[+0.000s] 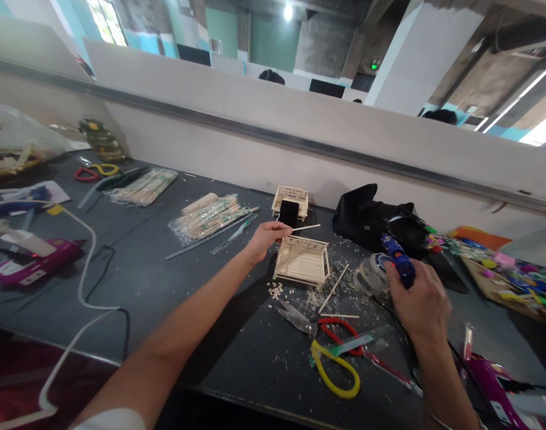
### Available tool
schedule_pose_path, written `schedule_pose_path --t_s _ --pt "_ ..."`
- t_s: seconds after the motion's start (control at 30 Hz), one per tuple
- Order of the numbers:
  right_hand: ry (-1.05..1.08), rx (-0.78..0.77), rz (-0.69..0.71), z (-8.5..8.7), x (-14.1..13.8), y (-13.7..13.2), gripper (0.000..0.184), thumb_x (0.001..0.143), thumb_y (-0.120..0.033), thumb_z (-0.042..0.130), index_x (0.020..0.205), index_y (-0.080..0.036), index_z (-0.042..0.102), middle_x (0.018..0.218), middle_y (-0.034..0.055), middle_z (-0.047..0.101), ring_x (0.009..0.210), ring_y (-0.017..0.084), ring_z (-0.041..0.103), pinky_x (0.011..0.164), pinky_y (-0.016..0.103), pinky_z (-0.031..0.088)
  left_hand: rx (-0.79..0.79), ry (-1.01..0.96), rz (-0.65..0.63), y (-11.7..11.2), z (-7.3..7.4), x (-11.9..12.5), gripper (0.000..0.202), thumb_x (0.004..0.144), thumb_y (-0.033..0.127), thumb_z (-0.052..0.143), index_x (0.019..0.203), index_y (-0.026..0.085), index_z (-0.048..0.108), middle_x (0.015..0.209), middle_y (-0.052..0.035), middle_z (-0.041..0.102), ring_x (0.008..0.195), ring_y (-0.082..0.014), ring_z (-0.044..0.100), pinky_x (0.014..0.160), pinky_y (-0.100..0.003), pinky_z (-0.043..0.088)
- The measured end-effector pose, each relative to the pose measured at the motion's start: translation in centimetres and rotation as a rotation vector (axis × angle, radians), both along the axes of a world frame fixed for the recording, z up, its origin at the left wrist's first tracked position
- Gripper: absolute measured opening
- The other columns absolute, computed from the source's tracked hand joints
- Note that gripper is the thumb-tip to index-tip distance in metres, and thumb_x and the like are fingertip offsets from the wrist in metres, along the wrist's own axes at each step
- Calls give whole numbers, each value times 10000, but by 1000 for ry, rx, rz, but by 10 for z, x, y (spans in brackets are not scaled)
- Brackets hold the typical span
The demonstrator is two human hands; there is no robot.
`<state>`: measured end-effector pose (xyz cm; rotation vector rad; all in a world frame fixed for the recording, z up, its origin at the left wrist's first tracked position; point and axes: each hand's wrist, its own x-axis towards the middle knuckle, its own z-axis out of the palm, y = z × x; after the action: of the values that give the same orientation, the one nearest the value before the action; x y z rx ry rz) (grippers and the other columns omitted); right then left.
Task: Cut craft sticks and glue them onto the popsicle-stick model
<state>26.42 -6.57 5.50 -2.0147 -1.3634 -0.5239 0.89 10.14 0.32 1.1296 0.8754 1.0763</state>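
Observation:
My left hand (266, 237) pinches a thin wooden stick (305, 227) just above a small model bench made of sticks (302, 261). Further right, my right hand (419, 303) is wrapped round a blue glue gun (398, 261), its nozzle pointing up and away, beside a roll of clear tape (371, 273). A second stick model (291, 200) stands behind, with a black phone (289, 212) leaning on it. Loose sticks (333, 288) and wood crumbs lie near the bench.
Scissors with red and yellow handles (330, 346) lie at the front. Bags of sticks (210, 216) sit at the left, with a magenta glue gun (28, 263) and a white cable (82, 280). A black bag (371, 218) and colourful craft bits (514, 269) are at the right, and a partition wall (299, 125) stands behind the table.

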Motion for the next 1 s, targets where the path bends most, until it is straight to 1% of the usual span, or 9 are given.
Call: schedule_pose_path --t_s 0.07,0.17,0.27,0.4,0.5,0.67,0.73,0.87,1.0 --pt "-69 6 -36 -5 9 -3 493 880 -594 373 925 -199 666 929 167 673 908 333 606 757 425 477 22 20 -3 0 0 -1 123 556 274 806 623 188 748 617 -12 654 630 -136 519 636 -277 388" --pt "-110 -1 -68 -14 19 -4 479 897 -575 368 946 -207 672 927 155 665 910 330 592 774 430 474 55 43 -1 0 0 -1 132 551 283 807 629 191 754 621 -13 660 640 -142 524 642 -277 397" --pt "-87 -22 -82 -21 24 -3 493 900 -578 357 948 -199 669 930 165 662 908 339 595 765 439 477 85 68 4 1 0 -1 159 529 302 815 630 195 756 627 -12 666 657 -153 535 654 -282 407" --pt "-2 -3 -61 -25 23 -2 564 875 -639 333 912 -181 660 917 193 664 902 352 611 751 451 484 90 70 9 1 0 -1 172 523 307 820 635 193 756 629 -7 665 661 -148 535 664 -278 406" --pt "103 25 16 -24 14 -1 567 838 -676 364 857 -194 661 841 169 683 852 333 640 737 425 489 51 42 19 2 0 0 157 534 296 816 631 190 753 619 -6 658 644 -141 527 651 -276 401" --pt "274 -97 350 -15 -18 13 455 825 -590 449 803 -210 698 768 115 732 812 312 677 735 390 504 -16 2 19 2 -2 0 150 547 283 819 632 185 745 628 -12 657 636 -141 534 653 -284 403" --pt "302 -121 428 -12 -32 23 419 813 -561 474 795 -212 705 784 109 752 813 307 686 727 377 513 -14 -2 7 1 -1 0 155 552 288 819 639 183 745 632 -12 653 636 -140 533 657 -287 400" --pt "338 -194 495 -11 -53 43 408 821 -520 470 859 -200 720 854 119 772 870 315 702 729 365 521 -8 2 -6 0 -1 -1 147 555 282 815 640 182 749 640 -17 656 641 -139 530 647 -283 389" --pt "326 -261 478 -12 -65 55 394 835 -487 473 890 -186 721 874 131 769 872 317 708 722 357 518 -31 -19 -5 0 -1 0 140 540 269 817 625 181 748 626 -13 655 619 -126 518 640 -278 388"
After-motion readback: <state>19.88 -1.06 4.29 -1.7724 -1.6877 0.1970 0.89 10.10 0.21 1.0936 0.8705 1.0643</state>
